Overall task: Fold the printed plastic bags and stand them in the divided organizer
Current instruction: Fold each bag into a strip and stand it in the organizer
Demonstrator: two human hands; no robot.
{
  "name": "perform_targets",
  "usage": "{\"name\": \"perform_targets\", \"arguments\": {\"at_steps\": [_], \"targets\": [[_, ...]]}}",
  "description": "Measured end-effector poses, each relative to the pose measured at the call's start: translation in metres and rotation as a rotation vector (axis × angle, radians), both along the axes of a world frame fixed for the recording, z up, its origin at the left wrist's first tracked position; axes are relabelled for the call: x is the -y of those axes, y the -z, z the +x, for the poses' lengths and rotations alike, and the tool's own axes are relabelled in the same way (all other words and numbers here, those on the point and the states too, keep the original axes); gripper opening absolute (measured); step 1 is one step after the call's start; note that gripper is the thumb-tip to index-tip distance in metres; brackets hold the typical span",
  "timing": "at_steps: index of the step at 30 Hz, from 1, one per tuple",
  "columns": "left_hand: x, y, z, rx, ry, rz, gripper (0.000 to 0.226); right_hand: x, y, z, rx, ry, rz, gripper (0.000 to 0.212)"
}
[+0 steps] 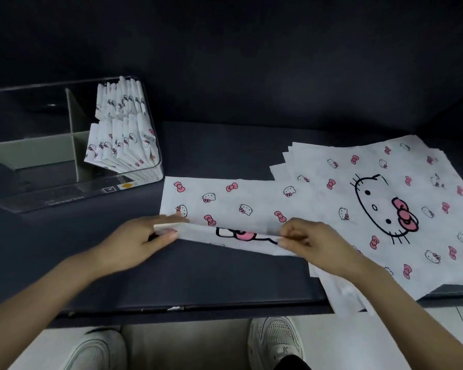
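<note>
A white plastic bag [238,204] printed with pink bows and cat faces lies flat at the centre of the frame on a dark matte table [225,279], its near long edge lifted into a fold. The left hand [145,236] pinches the left end of that raised edge between thumb and straight fingers. The right hand [313,241] pinches the same edge further right, fingertips curled round it. To the right, partly under the bag, lies a stack [390,198] of flat matching bags, its near corner hanging over the table's edge. In the upper left stands a clear plastic divided organizer [159,166]; folded bags [123,134] stand in its two right compartments. White shoes [275,340] show at the bottom.
</note>
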State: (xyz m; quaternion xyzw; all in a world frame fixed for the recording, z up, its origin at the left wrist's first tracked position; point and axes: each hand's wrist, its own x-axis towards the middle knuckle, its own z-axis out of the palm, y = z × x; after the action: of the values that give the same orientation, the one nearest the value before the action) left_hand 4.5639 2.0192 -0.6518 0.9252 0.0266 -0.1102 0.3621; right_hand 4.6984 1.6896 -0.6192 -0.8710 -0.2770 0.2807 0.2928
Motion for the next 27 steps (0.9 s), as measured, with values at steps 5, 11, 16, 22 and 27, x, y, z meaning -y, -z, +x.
{"name": "perform_targets", "arguments": {"at_steps": [5, 11, 16, 22, 27], "targets": [[0.012, -0.001, 0.005, 0.027, -0.202, -0.011, 0.062, 0.025, -0.023, 0.018, -0.164, 0.078, 0.041, 0.025], [0.018, 0.002, 0.011, 0.056, -0.341, -0.040, 0.036, 0.000, -0.012, 0.033, -0.211, 0.676, 0.499, 0.017], [0.027, 0.009, 0.016, 0.185, -0.512, 0.017, 0.061, -0.022, 0.024, 0.044, -0.016, 0.751, 0.299, 0.024], [0.033, 0.017, 0.032, 0.306, -0.730, 0.128, 0.041, -0.033, 0.037, 0.056, 0.200, 0.790, 0.058, 0.047], [0.039, 0.023, 0.042, 0.405, -0.717, 0.318, 0.034, -0.038, 0.036, 0.057, 0.209, 0.875, -0.019, 0.040]]}}
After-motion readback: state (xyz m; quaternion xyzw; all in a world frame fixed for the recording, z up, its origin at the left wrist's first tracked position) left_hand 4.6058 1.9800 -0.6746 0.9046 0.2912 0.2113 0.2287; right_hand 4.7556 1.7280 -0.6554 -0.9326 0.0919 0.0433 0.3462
